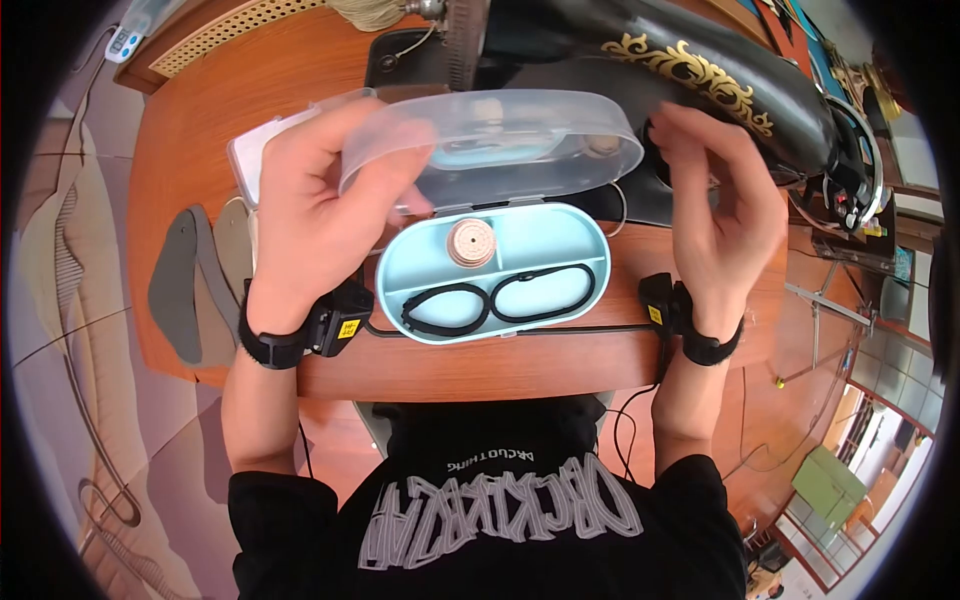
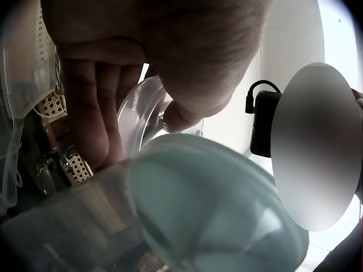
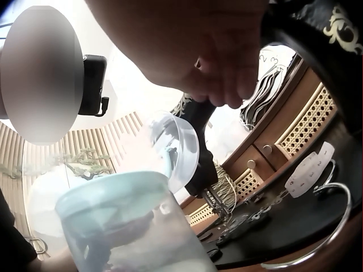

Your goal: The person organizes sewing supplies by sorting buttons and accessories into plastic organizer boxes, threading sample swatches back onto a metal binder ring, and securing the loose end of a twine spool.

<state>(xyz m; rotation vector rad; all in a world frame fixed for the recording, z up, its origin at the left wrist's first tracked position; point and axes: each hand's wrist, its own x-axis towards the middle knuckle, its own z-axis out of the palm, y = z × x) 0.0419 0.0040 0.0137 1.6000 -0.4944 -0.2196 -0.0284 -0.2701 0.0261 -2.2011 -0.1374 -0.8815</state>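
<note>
A pale blue oval box with divided compartments lies in front of the person, its clear plastic lid raised along the back edge. The left hand grips the lid's left end, thumb and fingers on either side of its rim. A round beige coil sits in the back left compartment. Two black loops lie in the long front compartment. Just right of the lid, the right hand is raised with bent, relaxed fingers and holds nothing.
A black sewing machine with gold ornament stands behind and to the right. Grey insole-shaped pieces lie at the table's left. A black cable runs along the wooden table in front of the box.
</note>
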